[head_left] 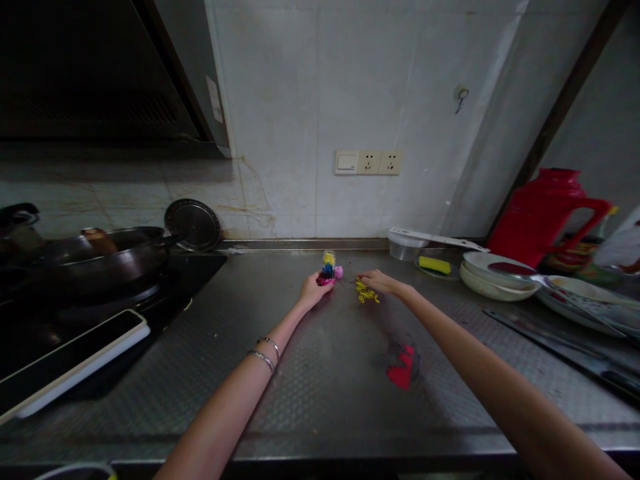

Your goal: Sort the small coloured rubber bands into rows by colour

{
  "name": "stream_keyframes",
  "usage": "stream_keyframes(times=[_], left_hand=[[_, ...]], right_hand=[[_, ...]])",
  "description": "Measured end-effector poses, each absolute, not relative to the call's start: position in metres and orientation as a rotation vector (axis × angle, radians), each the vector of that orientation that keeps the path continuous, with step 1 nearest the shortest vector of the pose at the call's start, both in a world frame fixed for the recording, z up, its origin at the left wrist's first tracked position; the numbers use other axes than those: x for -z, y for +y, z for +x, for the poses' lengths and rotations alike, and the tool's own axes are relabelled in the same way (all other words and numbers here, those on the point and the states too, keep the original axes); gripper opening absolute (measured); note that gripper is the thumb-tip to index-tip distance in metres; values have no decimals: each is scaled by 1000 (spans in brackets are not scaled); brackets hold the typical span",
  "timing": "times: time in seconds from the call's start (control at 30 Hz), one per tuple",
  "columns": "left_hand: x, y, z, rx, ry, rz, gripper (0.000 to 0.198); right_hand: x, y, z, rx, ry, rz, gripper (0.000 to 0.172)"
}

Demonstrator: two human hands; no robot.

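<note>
My left hand (313, 291) is closed around a small clear container (328, 265) with layers of yellow, blue, dark and pink inside. A little pink ball-like piece (339, 273) sits against its right side. To the right, my right hand (381, 281) reaches low over the counter, its fingers drawn together at the upper edge of a loose pile of thin yellow rubber bands (367, 292). The fingertips are small and partly hidden. Nearer to me, between my forearms, a red heart-shaped patch (401, 368) shows on the metal counter (310, 373).
At left are a pan (125, 257) on the black stove and a long white-edged device (85, 363). On the right stand a plastic ladle (403, 245), a yellow sponge (435, 265), stacked bowls (493, 287), a knife (545, 343) and a red thermos jug (543, 217).
</note>
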State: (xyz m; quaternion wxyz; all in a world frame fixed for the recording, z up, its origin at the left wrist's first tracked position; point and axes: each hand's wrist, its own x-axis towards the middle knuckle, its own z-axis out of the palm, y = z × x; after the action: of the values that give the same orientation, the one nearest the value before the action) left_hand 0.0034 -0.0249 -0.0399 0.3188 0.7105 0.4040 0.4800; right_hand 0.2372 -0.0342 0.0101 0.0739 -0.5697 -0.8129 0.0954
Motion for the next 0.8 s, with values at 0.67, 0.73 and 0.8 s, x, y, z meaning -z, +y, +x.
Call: stream_keyframes(times=[0.67,0.73,0.8], left_hand=[[37,-27,4,-1266,1059,1871,41],[37,-27,5,-1263,1059,1870,40],[37,-27,5,-1259,1065,1863,40]], right_hand=[[-11,-45,242,-409,-2443,-1650,51],[-8,-44,242,-369,-2460,-1653,52],[-7,-42,242,-316,-2477,-1656,49]])
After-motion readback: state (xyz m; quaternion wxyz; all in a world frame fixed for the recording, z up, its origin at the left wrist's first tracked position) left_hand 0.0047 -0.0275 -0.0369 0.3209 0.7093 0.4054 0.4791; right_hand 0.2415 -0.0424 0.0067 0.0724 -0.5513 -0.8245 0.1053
